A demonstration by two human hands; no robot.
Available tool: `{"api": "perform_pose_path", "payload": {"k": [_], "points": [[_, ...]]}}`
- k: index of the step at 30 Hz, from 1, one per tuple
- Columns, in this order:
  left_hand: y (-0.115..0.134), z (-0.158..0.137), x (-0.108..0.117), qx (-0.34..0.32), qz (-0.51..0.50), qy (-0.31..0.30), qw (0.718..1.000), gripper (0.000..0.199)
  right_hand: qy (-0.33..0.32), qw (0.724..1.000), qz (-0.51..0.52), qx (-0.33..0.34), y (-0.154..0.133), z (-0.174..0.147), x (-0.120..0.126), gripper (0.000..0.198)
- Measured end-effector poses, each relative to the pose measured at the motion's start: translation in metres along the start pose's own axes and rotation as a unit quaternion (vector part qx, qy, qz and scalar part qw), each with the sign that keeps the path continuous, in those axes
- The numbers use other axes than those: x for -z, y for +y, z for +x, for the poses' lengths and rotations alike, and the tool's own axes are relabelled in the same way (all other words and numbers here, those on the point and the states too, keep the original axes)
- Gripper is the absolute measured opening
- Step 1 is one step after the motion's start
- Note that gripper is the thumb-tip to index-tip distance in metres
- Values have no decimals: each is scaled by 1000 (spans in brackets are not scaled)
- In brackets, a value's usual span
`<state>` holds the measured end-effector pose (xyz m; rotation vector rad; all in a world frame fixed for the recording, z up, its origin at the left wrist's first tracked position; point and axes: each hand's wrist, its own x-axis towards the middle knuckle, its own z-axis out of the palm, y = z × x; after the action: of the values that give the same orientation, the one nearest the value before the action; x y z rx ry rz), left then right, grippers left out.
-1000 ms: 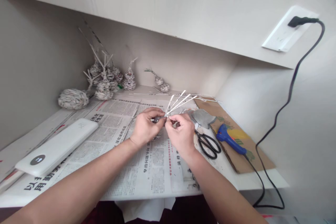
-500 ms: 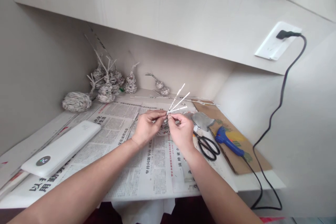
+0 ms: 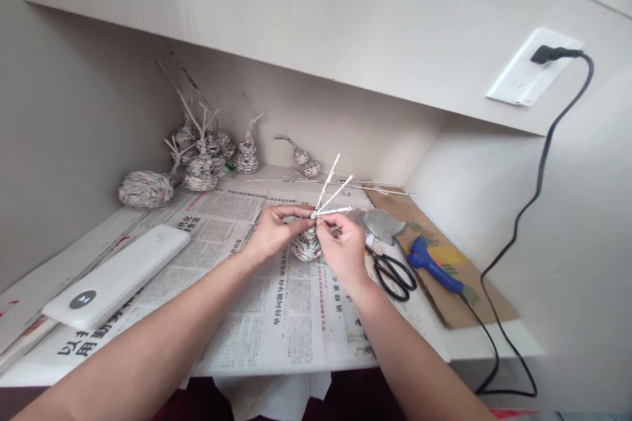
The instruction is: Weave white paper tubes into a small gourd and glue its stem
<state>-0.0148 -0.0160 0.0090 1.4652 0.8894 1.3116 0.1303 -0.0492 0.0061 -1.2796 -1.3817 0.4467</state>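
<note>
A small woven newspaper gourd [image 3: 306, 247] stands between my hands, partly hidden by the fingers, with thin rolled-paper strips [image 3: 330, 185] fanning up and right from its top. From the left, my left hand [image 3: 276, 229] pinches the top of the gourd where the strips come out. My right hand [image 3: 344, 243] pinches the same spot from the other side, thumb and fingertips closed on a strip. Just right of my right hand lie black-handled scissors [image 3: 392, 274]. Their blades are partly covered.
Newspaper [image 3: 237, 289] covers the table. Several woven gourds [image 3: 202, 168] stand at the back left, near a white box-shaped device [image 3: 118, 273]. On the right, a blue glue gun [image 3: 434, 263] rests on cardboard [image 3: 474, 302], its black cord [image 3: 523, 204] near the wall socket [image 3: 536, 69].
My hands have shifted slightly apart, and more of the gourd's body shows below them. The strips have changed angle, with the lowest now nearly level. The camera view has turned slightly.
</note>
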Motion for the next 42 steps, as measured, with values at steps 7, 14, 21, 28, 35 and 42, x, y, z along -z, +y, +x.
{"api": "perform_pose_path", "payload": {"k": [7,14,21,28,35,42], "points": [[1,-2,-2,23,20,8,1000,24,7,1000,-7,-24,-4,-1,-1,17],[3,-3,-4,23,31,27,999,26,25,999,-16,-27,-7,1,-1,16],[5,-6,-9,27,1,46,999,19,28,998,51,-20,-23,-6,0,18],[5,-1,-3,70,-105,38,991,25,15,997,78,-1,-10,-4,4,21],[0,-3,-5,78,-104,7,992,23,4,1000,27,11,0,-5,2,20],[1,0,-2,92,-99,19,991,21,-3,994,-30,101,1,-8,3,14]]}}
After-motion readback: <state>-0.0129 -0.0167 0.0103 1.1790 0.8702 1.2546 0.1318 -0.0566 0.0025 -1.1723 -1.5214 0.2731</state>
